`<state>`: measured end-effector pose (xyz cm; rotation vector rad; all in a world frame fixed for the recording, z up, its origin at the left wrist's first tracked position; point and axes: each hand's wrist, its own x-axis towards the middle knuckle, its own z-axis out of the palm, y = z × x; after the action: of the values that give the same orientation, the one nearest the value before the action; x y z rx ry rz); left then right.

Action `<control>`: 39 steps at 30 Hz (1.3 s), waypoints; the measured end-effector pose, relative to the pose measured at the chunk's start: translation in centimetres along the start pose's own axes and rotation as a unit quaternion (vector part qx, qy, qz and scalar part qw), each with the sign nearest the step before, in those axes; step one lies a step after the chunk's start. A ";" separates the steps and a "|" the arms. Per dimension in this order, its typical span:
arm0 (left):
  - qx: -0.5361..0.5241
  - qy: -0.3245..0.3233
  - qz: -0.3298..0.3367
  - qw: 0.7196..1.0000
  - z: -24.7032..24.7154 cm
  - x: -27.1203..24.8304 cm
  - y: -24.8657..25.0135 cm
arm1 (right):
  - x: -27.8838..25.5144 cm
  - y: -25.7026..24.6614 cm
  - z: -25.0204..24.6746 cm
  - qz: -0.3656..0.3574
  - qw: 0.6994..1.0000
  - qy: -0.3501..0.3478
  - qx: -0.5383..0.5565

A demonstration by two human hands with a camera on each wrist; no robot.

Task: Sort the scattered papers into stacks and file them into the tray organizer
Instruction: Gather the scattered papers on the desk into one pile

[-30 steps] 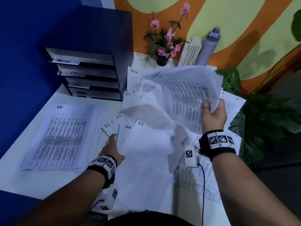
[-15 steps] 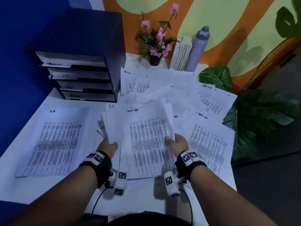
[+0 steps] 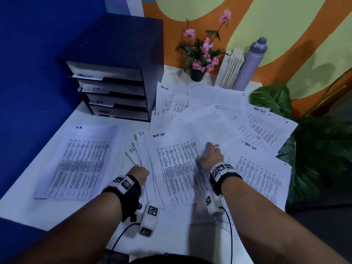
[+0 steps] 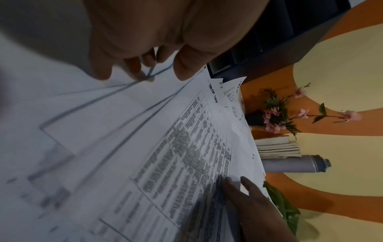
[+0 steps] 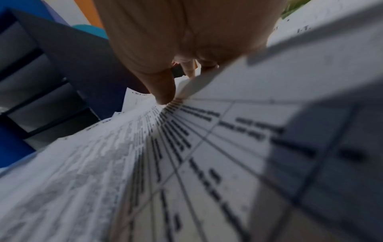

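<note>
A: Where are the papers lying?

B: The scattered papers (image 3: 224, 115) are fanning across the white table (image 3: 24, 204), from the middle out to its right edge, overlapping one another. Handwritten headings are showing on them: "TASK LIST" and "I.T.". A separate stack marked "H.R." (image 3: 82, 161) is lying flat to the left, apart from the spread.

A: And the tray organizer?

B: The dark tray organizer (image 3: 118, 73) is standing at the back left of the table, its labelled trays facing forward, with the nearest sheets just beside its right side.

A: What are the hands doing?

B: The left hand (image 3: 138, 173) is pinching the near left edges of a few fanned sheets; in the wrist view its fingertips (image 4: 136, 65) are curling onto those edges. The right hand (image 3: 210, 157) is resting on the "TASK LIST" sheet (image 3: 177, 168) in front of the person, thumb (image 5: 163, 91) pressing down while the fingers are gripping the edge of a lifted page.

A: Anything else back there?

B: A potted pink flower (image 3: 200, 60), some upright books (image 3: 231, 68) and a lilac bottle (image 3: 249, 63) are standing along the wall
</note>
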<state>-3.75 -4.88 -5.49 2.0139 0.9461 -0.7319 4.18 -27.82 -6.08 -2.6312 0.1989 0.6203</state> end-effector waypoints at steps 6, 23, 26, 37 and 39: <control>0.131 -0.009 0.084 0.988 -0.4 -0.3 0.0 | -2.8 -1.5 2.4 0.013 0.982 -0.053 0.178; -0.306 -0.002 0.375 0.875 -2.0 -3.9 6.0 | -10.2 1.2 -6.0 -0.092 0.843 0.149 0.509; -0.331 -0.053 0.385 0.860 -0.6 -5.1 5.3 | -10.9 2.5 -4.9 -0.123 0.826 0.132 0.534; -0.241 0.015 0.354 0.903 2.9 -6.6 7.8 | -9.8 4.8 -6.3 -0.002 0.859 0.242 0.452; -0.197 -0.034 0.344 0.917 4.0 -6.4 8.7 | -9.3 7.8 -7.8 0.028 0.872 0.259 0.414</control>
<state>-0.91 -14.21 0.62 1.7630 0.2567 -0.1932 -2.83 -37.84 1.51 -1.8775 0.5588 -0.1753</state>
